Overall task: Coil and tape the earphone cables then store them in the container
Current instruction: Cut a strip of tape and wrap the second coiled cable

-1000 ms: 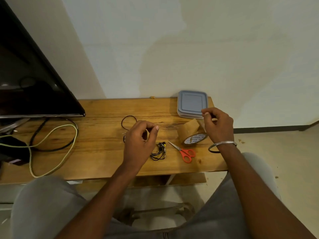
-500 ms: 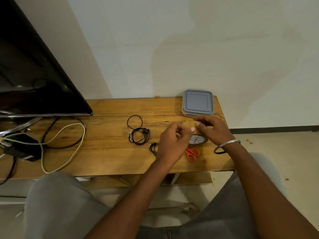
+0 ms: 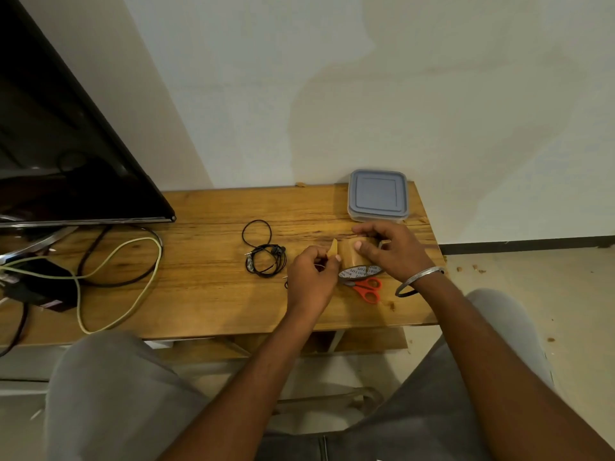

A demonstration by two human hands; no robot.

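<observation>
**Peeling tape while the earphones are waiting**

Taking the brown tape roll [image 3: 357, 261] as the landmark: the right hand [image 3: 394, 249] is closing over its top, gripping and steadying it on the wooden table [image 3: 206, 294], while the left hand [image 3: 311, 277], just to its left, is pinching the free tape end [image 3: 333, 250] between thumb and fingers and lifting it away. The orange-handled scissors [image 3: 367, 289] are lying touching the roll's near side. The lidded grey container [image 3: 377, 196] is sitting just behind the roll, shut.

The black earphone cable [image 3: 264, 257] is lying further left of the roll, loosely looped. It is looking light, thin and floppy, likely to spring open unless it is pinched across the whole bundle at one point. The tape is going to cling to fingers, so holding its edge suits best.

A second earphone may be lying under the left hand; only a dark sliver is showing there.
</observation>
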